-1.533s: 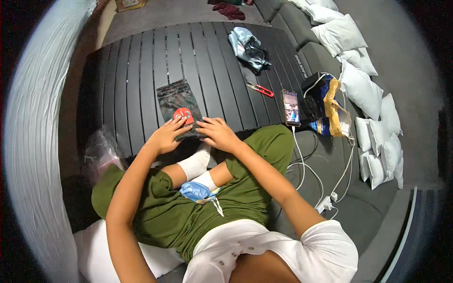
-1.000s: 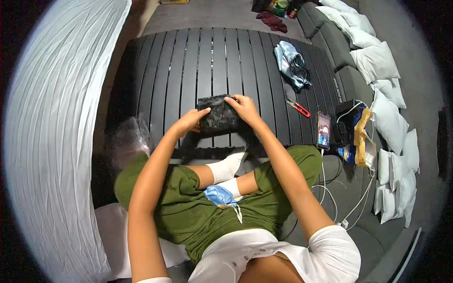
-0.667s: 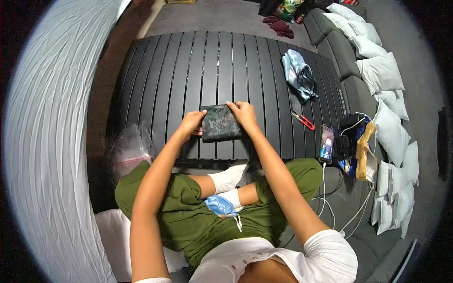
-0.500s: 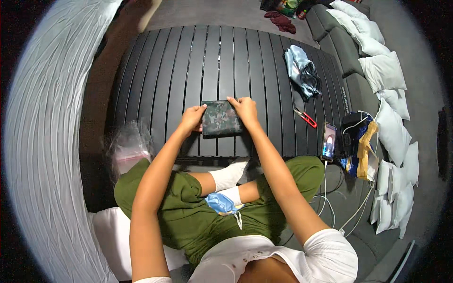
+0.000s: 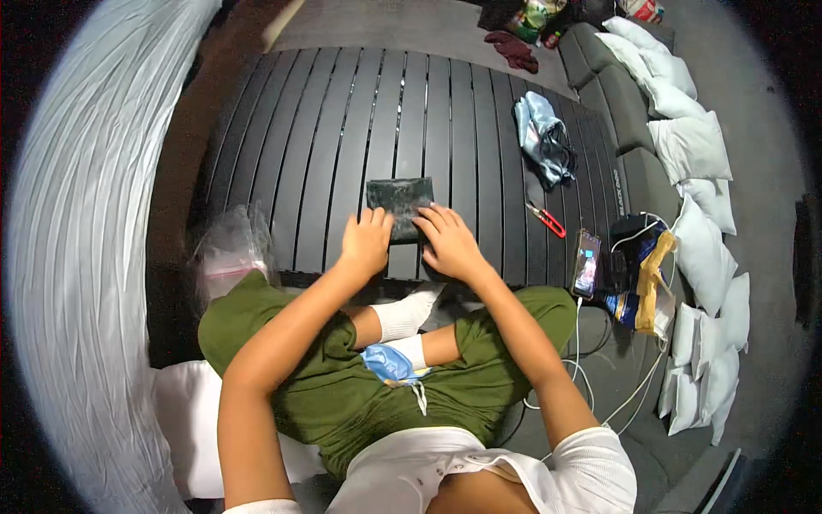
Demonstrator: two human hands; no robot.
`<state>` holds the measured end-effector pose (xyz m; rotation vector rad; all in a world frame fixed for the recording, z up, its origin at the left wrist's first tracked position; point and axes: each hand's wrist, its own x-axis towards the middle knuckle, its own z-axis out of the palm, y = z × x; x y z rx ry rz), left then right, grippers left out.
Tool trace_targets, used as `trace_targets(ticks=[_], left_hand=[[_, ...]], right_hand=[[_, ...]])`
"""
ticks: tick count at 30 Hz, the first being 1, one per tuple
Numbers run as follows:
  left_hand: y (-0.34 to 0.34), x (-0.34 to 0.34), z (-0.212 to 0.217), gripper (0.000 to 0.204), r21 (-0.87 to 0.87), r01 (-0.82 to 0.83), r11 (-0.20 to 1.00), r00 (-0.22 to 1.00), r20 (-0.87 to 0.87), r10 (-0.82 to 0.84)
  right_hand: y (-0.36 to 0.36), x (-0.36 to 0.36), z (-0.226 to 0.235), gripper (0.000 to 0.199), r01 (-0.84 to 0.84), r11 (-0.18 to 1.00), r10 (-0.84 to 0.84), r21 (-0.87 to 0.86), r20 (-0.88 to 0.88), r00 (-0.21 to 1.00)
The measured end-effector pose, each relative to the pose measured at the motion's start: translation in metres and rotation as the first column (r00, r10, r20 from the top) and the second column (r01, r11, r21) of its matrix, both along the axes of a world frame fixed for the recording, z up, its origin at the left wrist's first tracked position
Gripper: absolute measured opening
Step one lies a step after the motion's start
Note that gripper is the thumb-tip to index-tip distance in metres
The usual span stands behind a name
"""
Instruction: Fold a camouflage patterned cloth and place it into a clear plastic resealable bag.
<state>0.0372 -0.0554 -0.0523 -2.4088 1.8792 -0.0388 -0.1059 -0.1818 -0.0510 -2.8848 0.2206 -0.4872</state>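
Observation:
A dark shiny plastic pouch [image 5: 399,203] lies flat on the black slatted table [image 5: 342,128]. My left hand [image 5: 366,242] rests on its near left corner with fingers spread. My right hand [image 5: 447,242] presses on its near right edge, fingers flat and apart. Neither hand is closed around the pouch. I sit cross-legged in green trousers and white socks, with a blue face mask [image 5: 387,362] in my lap.
Red-handled scissors [image 5: 545,219] lie right of the pouch. A crumpled grey-blue bag [image 5: 543,137] sits farther back. A phone [image 5: 587,264], cables and packets are at the right, white pillows [image 5: 693,146] beyond. A clear plastic bag [image 5: 229,255] is at my left knee.
My hands held the pouch by its two sides half a second ago. Now they have slid down to its near edge and lie flat on it. The view has shifted slightly.

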Motion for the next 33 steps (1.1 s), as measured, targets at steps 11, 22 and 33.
trace_targets(ticks=[11, 22, 33], left_hand=[[-0.009, 0.043, 0.021, 0.029, -0.113, -0.180, 0.977, 0.805, -0.587, 0.080], [-0.047, 0.059, -0.037, 0.024, 0.195, -0.399, 0.896, -0.136, -0.979, 0.152], [-0.021, 0.027, -0.033, 0.035, 0.010, -0.511, 0.859, 0.488, -0.820, 0.300]], right_hand=[[-0.032, -0.001, 0.008, 0.029, 0.052, 0.894, -0.145, 0.446, 0.178, 0.973], [-0.061, 0.009, -0.009, 0.036, 0.197, 0.135, -0.370, 0.971, -0.135, 0.919], [-0.012, -0.030, -0.012, 0.035, 0.620, 0.354, -0.535, 0.700, -0.392, 0.748]])
